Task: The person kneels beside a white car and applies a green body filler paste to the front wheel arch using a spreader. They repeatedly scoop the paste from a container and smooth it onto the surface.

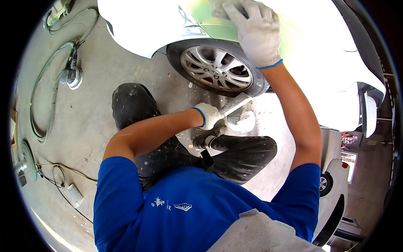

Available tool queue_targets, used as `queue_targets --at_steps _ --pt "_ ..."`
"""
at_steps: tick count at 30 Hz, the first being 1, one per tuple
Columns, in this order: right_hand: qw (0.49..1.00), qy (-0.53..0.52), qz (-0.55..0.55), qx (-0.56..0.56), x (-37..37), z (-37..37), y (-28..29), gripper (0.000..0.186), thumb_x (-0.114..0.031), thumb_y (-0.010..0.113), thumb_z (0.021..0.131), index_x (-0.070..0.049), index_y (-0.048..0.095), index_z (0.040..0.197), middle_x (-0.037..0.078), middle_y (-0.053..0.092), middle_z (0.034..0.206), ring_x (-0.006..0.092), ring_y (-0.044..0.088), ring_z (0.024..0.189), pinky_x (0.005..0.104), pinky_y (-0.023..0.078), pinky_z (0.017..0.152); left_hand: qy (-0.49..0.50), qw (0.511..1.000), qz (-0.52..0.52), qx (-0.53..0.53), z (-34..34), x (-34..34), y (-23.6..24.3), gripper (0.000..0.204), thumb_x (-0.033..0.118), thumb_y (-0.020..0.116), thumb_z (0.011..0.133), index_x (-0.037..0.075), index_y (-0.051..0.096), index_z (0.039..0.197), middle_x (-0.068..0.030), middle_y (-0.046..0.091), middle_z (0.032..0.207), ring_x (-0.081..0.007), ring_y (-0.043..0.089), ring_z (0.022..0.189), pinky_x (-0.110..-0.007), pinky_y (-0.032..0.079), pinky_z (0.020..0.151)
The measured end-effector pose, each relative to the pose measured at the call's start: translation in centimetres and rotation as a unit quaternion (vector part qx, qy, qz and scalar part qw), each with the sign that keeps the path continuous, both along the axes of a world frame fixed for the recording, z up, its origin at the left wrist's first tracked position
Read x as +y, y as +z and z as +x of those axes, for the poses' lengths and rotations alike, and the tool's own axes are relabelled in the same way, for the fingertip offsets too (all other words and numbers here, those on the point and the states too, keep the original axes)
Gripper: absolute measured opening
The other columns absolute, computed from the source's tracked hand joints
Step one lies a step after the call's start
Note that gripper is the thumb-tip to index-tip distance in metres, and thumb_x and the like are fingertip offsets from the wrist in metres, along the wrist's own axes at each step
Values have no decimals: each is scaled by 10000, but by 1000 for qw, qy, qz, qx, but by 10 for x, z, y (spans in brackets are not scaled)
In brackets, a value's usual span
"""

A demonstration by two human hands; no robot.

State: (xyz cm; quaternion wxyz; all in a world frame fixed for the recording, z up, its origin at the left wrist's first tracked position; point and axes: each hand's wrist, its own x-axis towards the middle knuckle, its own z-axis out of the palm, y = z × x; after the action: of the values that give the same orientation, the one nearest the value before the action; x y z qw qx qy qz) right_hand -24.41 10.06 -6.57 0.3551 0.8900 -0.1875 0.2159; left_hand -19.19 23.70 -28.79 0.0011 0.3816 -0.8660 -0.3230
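My right hand (261, 38), in a knitted off-white glove with a blue cuff, is pressed over a grey-beige block (219, 8) against the car's white fender. The fender has a yellow-green patch (222, 30) above the wheel arch. The block's far part is cut off by the frame's top edge. My left hand (209, 116), in a matching glove, is closed around the near end of a long flat pale-grey bar (235, 104). The bar slants up toward the tyre (176, 56). A white tub (242, 122) with pale stuff on it stands beside the bar.
Silver spokes fill the car wheel (216, 69) before me. A hose-fed round sander (74, 77) lies on the concrete floor (92, 113) to the left. Cables and a green disc-shaped thing (27, 159) lie lower left. Another white car (336, 195) stands at right.
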Motion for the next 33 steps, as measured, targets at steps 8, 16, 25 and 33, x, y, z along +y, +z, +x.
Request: queue_targets --at_steps 8,16,25,33 --pt "997 17 22 68 8 -5 5 467 -115 677 814 -237 687 1265 12 639 1174 278 620 1065 460 527 932 28 996 -82 -24 9 -4 -22 338 129 629 882 130 677 1216 -161 719 996 -347 737 899 -484 589 737" --pt "997 19 18 76 1 12 -10 540 -90 698 783 -266 669 1293 11 625 1143 274 597 1075 487 503 902 -28 995 -78 -60 3 2 1 306 155 490 1008 107 654 1262 -144 733 1024 -342 741 930 -478 588 729" --pt "995 -1 24 93 14 19 -8 510 -131 649 843 -277 634 1331 -5 609 1161 262 589 1104 475 490 966 -40 992 -70 -94 5 1 -9 318 145 505 1001 111 658 1277 -149 740 995 -342 742 906 -471 585 724" --pt "994 10 -21 108 16 16 -10 428 -150 664 836 -257 670 1250 -15 610 1124 221 582 1066 437 500 936 -9 996 -66 -63 11 1 -7 300 137 498 995 110 669 1240 -147 745 971 -345 742 898 -471 585 719"
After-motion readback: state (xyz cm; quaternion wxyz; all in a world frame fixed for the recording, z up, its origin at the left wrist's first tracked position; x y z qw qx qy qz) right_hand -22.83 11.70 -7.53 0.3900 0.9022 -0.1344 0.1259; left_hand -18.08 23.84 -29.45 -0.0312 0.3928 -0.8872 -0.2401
